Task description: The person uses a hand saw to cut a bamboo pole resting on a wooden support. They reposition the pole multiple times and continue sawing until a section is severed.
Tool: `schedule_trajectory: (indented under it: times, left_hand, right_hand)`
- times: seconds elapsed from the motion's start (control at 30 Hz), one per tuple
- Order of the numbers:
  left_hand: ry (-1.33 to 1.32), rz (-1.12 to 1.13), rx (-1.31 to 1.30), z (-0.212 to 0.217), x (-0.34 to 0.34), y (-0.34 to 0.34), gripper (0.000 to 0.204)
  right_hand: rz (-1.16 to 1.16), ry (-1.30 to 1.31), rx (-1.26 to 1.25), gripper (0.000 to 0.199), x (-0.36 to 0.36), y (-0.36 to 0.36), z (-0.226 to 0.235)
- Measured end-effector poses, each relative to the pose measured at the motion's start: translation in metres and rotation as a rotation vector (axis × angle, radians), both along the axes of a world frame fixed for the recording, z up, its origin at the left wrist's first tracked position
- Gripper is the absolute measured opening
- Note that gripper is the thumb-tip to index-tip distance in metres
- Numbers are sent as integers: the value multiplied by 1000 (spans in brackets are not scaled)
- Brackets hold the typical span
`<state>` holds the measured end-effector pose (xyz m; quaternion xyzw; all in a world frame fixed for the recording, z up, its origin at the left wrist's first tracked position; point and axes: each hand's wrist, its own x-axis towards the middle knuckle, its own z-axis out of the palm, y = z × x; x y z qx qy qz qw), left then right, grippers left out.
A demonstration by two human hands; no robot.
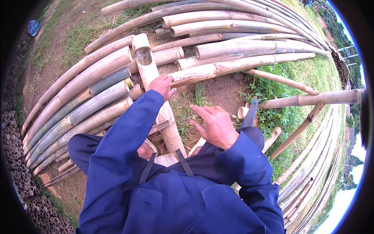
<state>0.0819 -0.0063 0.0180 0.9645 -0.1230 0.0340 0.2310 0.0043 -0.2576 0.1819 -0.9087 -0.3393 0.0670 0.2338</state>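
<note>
A pale bamboo pole (167, 121) with a scooped-out opening (144, 55) near its far end runs away from me between my legs. My left hand (161, 85) lies over its middle, fingers bent together at the pole's right side, near the end of a long bamboo pole (194, 74). Whatever those fingers may hold is hidden. To the right, my right hand (216, 123) hovers above my right leg, index finger and thumb apart, holding nothing. Beside my right knee stands a flat, blue-grey blade-like piece (250, 113).
Several bamboo poles (78, 89) are stacked at the left, and more (241, 23) lie across the far side. A bamboo post frame (311, 99) stands at the right over grass and weeds. Cut bamboo ends (23, 156) are piled at the far left.
</note>
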Motion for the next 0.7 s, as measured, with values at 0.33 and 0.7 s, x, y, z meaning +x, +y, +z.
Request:
schedule_trajectory:
  times: [0.33, 0.7]
  left_hand:
    - [120, -18, 451, -22, 109, -133, 89]
    - [109, -52, 521, -55, 135, -127, 82]
  right_hand:
    - [-730, -18, 311, 47, 32, -90, 7]
    - [-645, -18, 273, 65, 35, -88, 0]
